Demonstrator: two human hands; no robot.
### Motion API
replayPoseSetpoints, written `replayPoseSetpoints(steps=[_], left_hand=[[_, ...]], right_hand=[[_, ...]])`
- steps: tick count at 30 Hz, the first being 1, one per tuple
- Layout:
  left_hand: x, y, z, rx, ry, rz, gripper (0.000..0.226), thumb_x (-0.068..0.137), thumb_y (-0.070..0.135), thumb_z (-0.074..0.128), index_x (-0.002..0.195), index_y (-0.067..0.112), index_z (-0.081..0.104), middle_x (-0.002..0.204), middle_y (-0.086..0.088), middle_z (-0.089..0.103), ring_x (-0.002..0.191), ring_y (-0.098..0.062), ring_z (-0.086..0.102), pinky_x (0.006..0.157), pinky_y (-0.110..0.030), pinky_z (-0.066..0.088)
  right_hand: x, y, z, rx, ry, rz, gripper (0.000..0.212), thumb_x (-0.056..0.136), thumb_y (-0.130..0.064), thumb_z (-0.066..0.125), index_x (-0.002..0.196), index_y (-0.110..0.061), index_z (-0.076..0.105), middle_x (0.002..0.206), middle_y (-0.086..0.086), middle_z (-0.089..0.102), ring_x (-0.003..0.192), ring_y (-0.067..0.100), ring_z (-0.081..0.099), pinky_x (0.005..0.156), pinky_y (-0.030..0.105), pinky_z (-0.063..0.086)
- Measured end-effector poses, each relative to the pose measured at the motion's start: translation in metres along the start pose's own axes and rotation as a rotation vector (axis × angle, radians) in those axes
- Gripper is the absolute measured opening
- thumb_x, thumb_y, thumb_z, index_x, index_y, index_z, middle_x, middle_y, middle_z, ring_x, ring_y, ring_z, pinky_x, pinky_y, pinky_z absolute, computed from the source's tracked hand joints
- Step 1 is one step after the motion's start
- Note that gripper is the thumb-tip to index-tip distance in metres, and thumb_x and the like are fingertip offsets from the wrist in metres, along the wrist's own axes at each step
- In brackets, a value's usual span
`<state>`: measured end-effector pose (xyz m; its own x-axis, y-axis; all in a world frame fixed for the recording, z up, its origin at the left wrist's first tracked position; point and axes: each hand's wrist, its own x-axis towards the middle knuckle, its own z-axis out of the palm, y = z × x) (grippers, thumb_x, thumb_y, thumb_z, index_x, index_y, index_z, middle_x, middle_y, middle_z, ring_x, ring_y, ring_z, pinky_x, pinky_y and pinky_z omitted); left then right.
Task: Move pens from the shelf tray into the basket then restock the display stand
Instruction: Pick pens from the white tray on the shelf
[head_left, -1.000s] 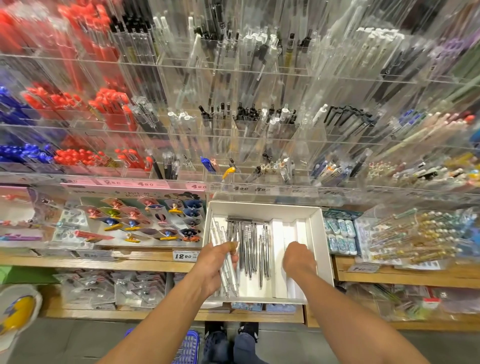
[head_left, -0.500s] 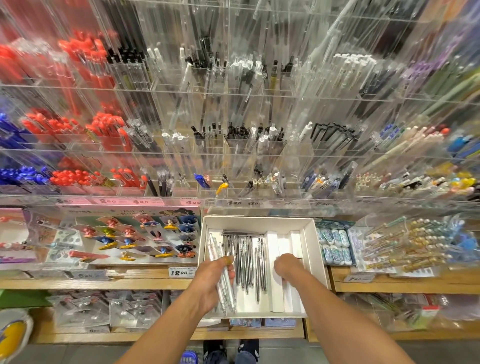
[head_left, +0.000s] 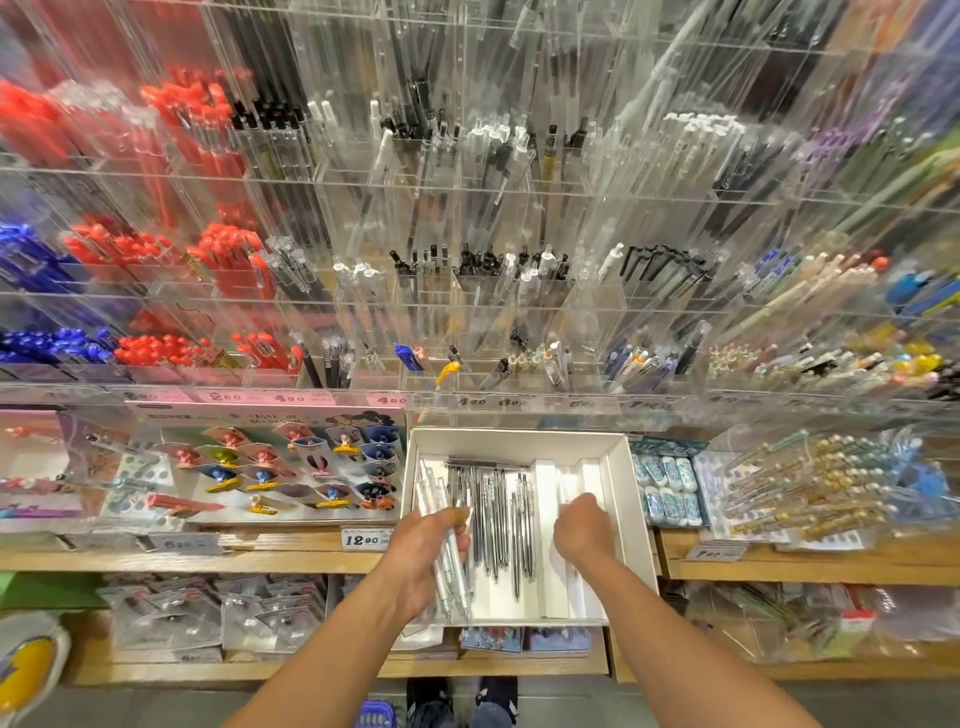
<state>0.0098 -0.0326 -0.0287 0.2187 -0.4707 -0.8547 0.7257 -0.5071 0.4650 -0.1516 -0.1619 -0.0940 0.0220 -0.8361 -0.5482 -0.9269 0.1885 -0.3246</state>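
left hand (head_left: 426, 558) now gripping more clear pens (head_left: 451, 566) | right hand (head_left: 582, 527) reached deeper into tray (head_left: 631, 519) | basket (head_left: 375, 717) nearly out of view

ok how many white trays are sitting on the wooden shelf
1: the white tray sits mid-shelf, under the acrylic display stand. The left hand grips clear pens at its left side; the right hand reaches into its right side.

I saw a shop aisle under bright, even light. A wooden shelf (head_left: 291, 558) ran left to right, with a lower wooden shelf (head_left: 322, 667) beneath it holding packaged goods (head_left: 171, 618). Price labels (head_left: 366, 539) sat on the shelf's near edge. Grey floor (head_left: 156, 709) lay nearest, and a green patch (head_left: 36, 590) showed at far left.
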Motion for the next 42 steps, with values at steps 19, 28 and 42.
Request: replayPoseSetpoints(steps=[19, 28, 42], left_hand=[[-0.024, 0.015, -0.017, -0.004, -0.009, 0.104, 0.022, 0.088, 0.009, 0.068, 0.105, -0.005, 0.068, 0.063, -0.006, 0.066, 0.050, -0.012, 0.058, 0.048, -0.026, 0.048], [-0.042, 0.028, -0.041, -0.074, -0.008, 0.100, 0.025, 0.092, -0.002, 0.060, 0.116, -0.007, 0.061, 0.076, -0.012, 0.062, 0.060, -0.017, 0.058, 0.050, -0.025, 0.051], [-0.036, 0.015, -0.052, -0.068, 0.048, 0.146, 0.018, 0.091, 0.001, 0.064, 0.109, -0.002, 0.063, 0.077, -0.009, 0.063, 0.060, -0.017, 0.057, 0.054, -0.029, 0.050]], right_hand=[[-0.069, -0.065, -0.003, 0.691, -0.552, -0.360, 0.011, 0.087, -0.012, 0.071, 0.099, -0.012, 0.070, 0.085, 0.010, 0.074, 0.066, 0.015, 0.068, 0.061, 0.024, 0.055], [-0.046, -0.055, 0.064, 0.168, -0.219, -0.217, 0.041, 0.094, -0.020, 0.061, 0.058, -0.018, 0.041, 0.052, -0.002, 0.038, 0.045, 0.014, 0.034, 0.050, 0.024, 0.034], [-0.037, -0.054, 0.048, -0.070, -0.209, -0.374, 0.026, 0.094, -0.008, 0.051, 0.070, -0.015, 0.047, 0.067, -0.001, 0.051, 0.058, 0.010, 0.049, 0.061, 0.026, 0.050]])
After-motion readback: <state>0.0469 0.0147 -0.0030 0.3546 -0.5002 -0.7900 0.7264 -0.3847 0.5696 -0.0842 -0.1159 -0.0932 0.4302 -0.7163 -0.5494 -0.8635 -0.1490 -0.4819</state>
